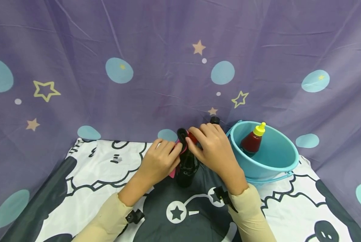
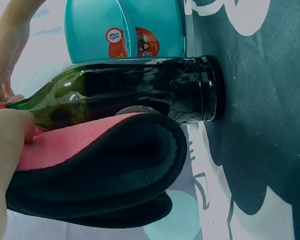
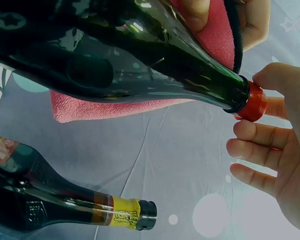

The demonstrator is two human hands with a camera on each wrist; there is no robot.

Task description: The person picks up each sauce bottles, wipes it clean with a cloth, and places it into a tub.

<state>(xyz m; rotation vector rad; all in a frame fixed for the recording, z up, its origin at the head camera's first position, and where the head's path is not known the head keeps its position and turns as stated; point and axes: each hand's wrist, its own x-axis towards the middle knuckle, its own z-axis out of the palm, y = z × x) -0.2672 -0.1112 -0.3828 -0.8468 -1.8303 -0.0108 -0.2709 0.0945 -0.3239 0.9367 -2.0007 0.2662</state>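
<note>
A dark green glass bottle (image 1: 186, 172) stands upright on the patterned cloth in front of me. My right hand (image 1: 215, 148) pinches its red cap (image 3: 253, 103) between thumb and index finger, with the other fingers spread beside it. In my left hand (image 1: 160, 159) is a folded pink cloth with black edging (image 2: 72, 145), held against the bottle's side. The right wrist view shows the cloth (image 3: 115, 110) lying behind the bottle, with left fingertips (image 3: 195, 14) near the bottle's shoulder.
Right of my hands stands a light blue bucket (image 1: 271, 169) holding a dark red squeeze bottle (image 1: 251, 143) with a yellow nozzle. Behind my right hand is another dark bottle (image 3: 60, 192) with a yellow neck band. A purple curtain (image 1: 168, 50) hangs behind.
</note>
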